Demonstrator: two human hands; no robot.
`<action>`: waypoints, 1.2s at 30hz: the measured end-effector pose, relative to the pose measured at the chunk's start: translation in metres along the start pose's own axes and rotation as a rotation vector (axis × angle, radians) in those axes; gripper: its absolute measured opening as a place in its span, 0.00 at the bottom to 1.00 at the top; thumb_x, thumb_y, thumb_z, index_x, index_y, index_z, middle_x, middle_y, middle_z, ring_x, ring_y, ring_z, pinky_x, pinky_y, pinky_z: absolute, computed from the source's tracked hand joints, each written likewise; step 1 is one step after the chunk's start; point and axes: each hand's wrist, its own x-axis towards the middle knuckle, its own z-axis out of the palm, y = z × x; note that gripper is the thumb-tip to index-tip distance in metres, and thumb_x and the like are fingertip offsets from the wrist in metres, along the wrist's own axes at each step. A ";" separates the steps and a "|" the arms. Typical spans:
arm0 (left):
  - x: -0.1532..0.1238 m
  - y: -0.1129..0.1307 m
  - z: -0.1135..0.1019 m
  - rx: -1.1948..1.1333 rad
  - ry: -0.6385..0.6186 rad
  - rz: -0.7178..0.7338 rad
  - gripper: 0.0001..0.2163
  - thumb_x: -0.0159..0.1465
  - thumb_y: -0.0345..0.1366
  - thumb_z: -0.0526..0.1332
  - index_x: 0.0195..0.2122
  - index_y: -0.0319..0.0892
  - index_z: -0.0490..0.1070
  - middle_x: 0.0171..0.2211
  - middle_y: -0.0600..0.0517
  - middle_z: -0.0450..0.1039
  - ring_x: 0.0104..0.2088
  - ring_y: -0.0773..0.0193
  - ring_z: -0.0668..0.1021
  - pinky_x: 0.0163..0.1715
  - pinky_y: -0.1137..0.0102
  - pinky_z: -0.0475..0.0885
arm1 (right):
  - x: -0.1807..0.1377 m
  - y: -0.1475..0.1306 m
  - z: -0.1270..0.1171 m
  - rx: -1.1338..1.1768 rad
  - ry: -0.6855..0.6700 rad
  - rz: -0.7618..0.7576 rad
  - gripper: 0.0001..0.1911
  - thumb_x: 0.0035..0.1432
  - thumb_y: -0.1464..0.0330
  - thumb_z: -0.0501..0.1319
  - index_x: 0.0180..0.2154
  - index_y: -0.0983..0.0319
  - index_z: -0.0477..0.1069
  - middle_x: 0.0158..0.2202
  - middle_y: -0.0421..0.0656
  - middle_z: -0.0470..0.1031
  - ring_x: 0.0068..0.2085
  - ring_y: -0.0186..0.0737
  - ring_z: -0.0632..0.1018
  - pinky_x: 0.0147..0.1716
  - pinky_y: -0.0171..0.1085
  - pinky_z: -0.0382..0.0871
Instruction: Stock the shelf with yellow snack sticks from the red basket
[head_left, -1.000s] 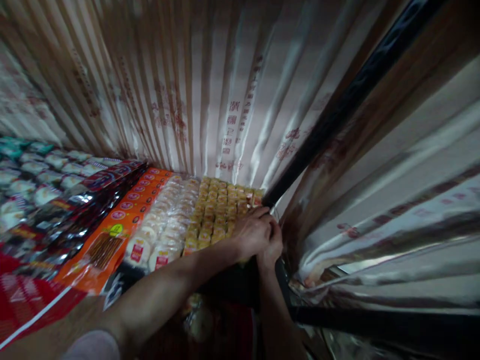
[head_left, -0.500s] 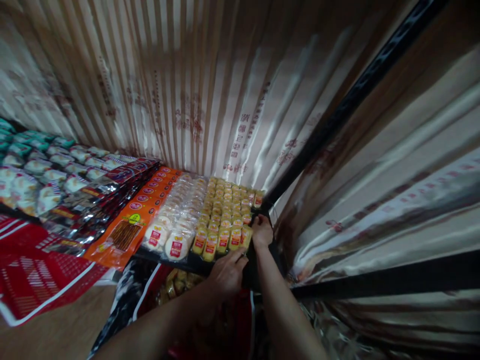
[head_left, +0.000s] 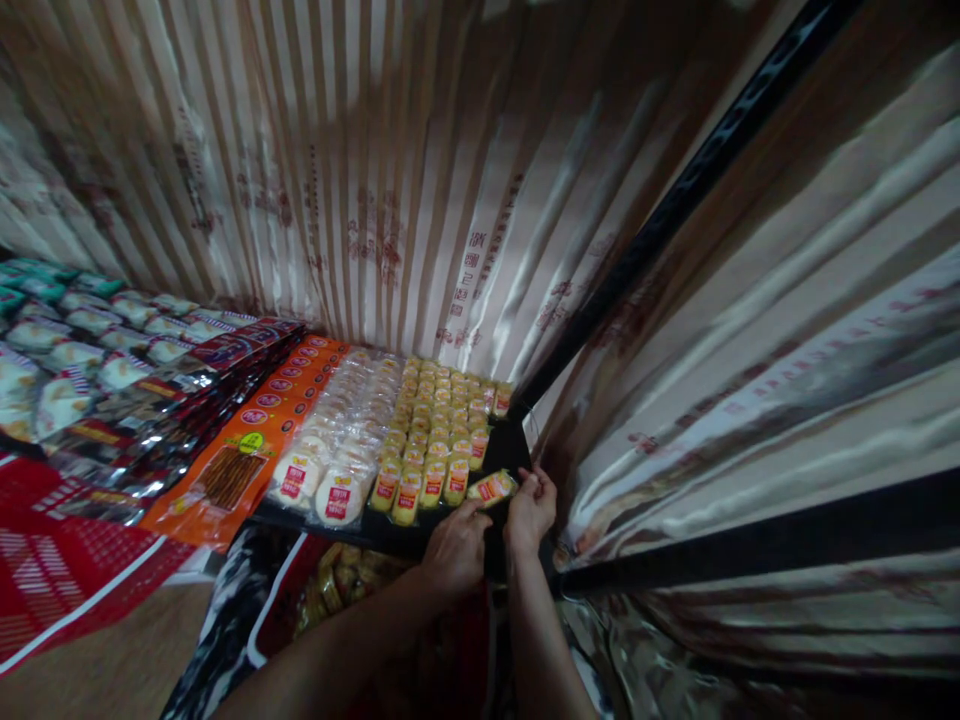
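A small yellow wrapped snack packet [head_left: 493, 488] with a red-and-white label lies tilted, almost sideways, between my two hands. My left hand [head_left: 455, 545] has its thumb and fingers closed at the packet's lower left end. At the other end, my right hand [head_left: 532, 508] is closed, its fingertips pinched against the wrapper's right tip. Beside them stand rows of the same yellow packets [head_left: 433, 480] on a black shelf [head_left: 511, 440]. Parts of the fingertips are hard to make out in the dim light.
White round wrapped snacks [head_left: 340, 495], an orange snack bag [head_left: 225, 480] and dark shiny bags [head_left: 161, 435] line the shelf leftward. A black slanted post [head_left: 637, 250] rises at the right corner. Pleated curtains [head_left: 420, 200] hang behind. A red basket [head_left: 75, 570] sits lower left.
The end packet of the front row has tipped from upright to nearly sideways and moved away from its neighbours. My right hand has come down toward its right end. The view has shifted slightly.
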 end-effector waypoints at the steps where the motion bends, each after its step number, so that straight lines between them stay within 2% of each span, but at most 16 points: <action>1: -0.001 -0.001 0.001 -0.010 0.012 0.004 0.17 0.58 0.25 0.48 0.46 0.40 0.69 0.53 0.47 0.66 0.49 0.62 0.72 0.52 0.69 0.68 | -0.003 0.001 -0.006 -0.005 -0.014 -0.019 0.26 0.52 0.62 0.47 0.49 0.70 0.64 0.41 0.53 0.75 0.40 0.40 0.75 0.41 0.36 0.67; 3: -0.004 -0.005 0.005 -0.041 0.042 0.019 0.17 0.58 0.24 0.48 0.45 0.40 0.69 0.51 0.48 0.68 0.48 0.64 0.73 0.51 0.70 0.68 | -0.009 0.002 -0.014 -0.016 -0.071 -0.023 0.25 0.49 0.63 0.49 0.46 0.70 0.67 0.40 0.53 0.75 0.41 0.42 0.75 0.41 0.38 0.67; 5: -0.007 -0.008 0.011 -0.072 0.075 0.029 0.18 0.56 0.23 0.48 0.45 0.40 0.68 0.50 0.48 0.67 0.49 0.65 0.72 0.52 0.71 0.68 | -0.014 0.002 -0.017 0.024 -0.134 0.056 0.24 0.49 0.63 0.49 0.44 0.69 0.69 0.40 0.52 0.75 0.39 0.43 0.76 0.36 0.37 0.68; 8: -0.007 -0.013 0.018 -0.091 0.095 0.016 0.19 0.54 0.22 0.49 0.47 0.38 0.67 0.52 0.46 0.65 0.50 0.64 0.71 0.53 0.71 0.67 | -0.023 -0.003 -0.018 0.182 -0.182 0.213 0.27 0.50 0.57 0.49 0.47 0.67 0.67 0.41 0.51 0.75 0.36 0.41 0.76 0.27 0.34 0.69; 10: -0.006 -0.014 0.020 -0.090 0.084 -0.003 0.19 0.55 0.23 0.49 0.46 0.38 0.67 0.53 0.46 0.65 0.51 0.64 0.70 0.53 0.70 0.67 | -0.031 -0.006 -0.018 0.255 -0.213 0.238 0.31 0.49 0.53 0.52 0.49 0.67 0.65 0.40 0.50 0.75 0.35 0.41 0.76 0.27 0.34 0.69; 14: -0.005 -0.011 0.018 -0.063 0.042 -0.037 0.17 0.55 0.23 0.50 0.43 0.37 0.70 0.54 0.45 0.64 0.51 0.63 0.70 0.54 0.70 0.65 | -0.036 -0.007 -0.017 0.110 -0.371 0.098 0.33 0.41 0.52 0.61 0.45 0.67 0.68 0.31 0.45 0.76 0.31 0.41 0.76 0.31 0.36 0.70; 18: -0.003 -0.006 0.015 -0.042 0.050 -0.060 0.19 0.55 0.24 0.50 0.47 0.37 0.69 0.56 0.45 0.63 0.54 0.63 0.69 0.56 0.71 0.63 | -0.017 -0.013 -0.015 -0.028 -0.385 -0.071 0.30 0.42 0.53 0.60 0.44 0.66 0.70 0.35 0.46 0.76 0.34 0.41 0.75 0.36 0.38 0.69; 23: 0.000 -0.013 0.022 -0.024 0.046 -0.093 0.19 0.55 0.25 0.50 0.46 0.37 0.70 0.53 0.45 0.66 0.52 0.62 0.70 0.54 0.71 0.66 | 0.005 -0.026 -0.002 -0.009 -0.450 -0.065 0.32 0.41 0.57 0.60 0.48 0.67 0.66 0.35 0.46 0.75 0.35 0.41 0.75 0.36 0.37 0.69; 27: 0.000 -0.020 0.027 -0.057 0.089 -0.038 0.17 0.55 0.24 0.49 0.41 0.37 0.72 0.50 0.44 0.68 0.48 0.62 0.72 0.50 0.69 0.69 | 0.009 -0.021 0.015 0.051 -0.446 -0.072 0.34 0.41 0.57 0.60 0.50 0.67 0.63 0.39 0.49 0.74 0.37 0.41 0.75 0.38 0.38 0.69; 32: -0.004 -0.021 0.027 -0.123 0.178 0.024 0.16 0.54 0.22 0.49 0.39 0.36 0.72 0.47 0.43 0.69 0.47 0.61 0.72 0.49 0.66 0.69 | 0.002 -0.011 0.025 -0.095 -0.461 -0.189 0.31 0.45 0.55 0.58 0.49 0.64 0.67 0.44 0.50 0.73 0.42 0.44 0.74 0.45 0.43 0.66; 36: -0.032 -0.018 0.023 -0.187 0.201 0.156 0.18 0.54 0.21 0.48 0.43 0.39 0.70 0.46 0.45 0.69 0.47 0.63 0.72 0.48 0.67 0.69 | -0.007 -0.010 0.023 -0.034 -0.512 -0.115 0.41 0.46 0.55 0.59 0.59 0.65 0.54 0.47 0.50 0.72 0.46 0.43 0.73 0.48 0.42 0.64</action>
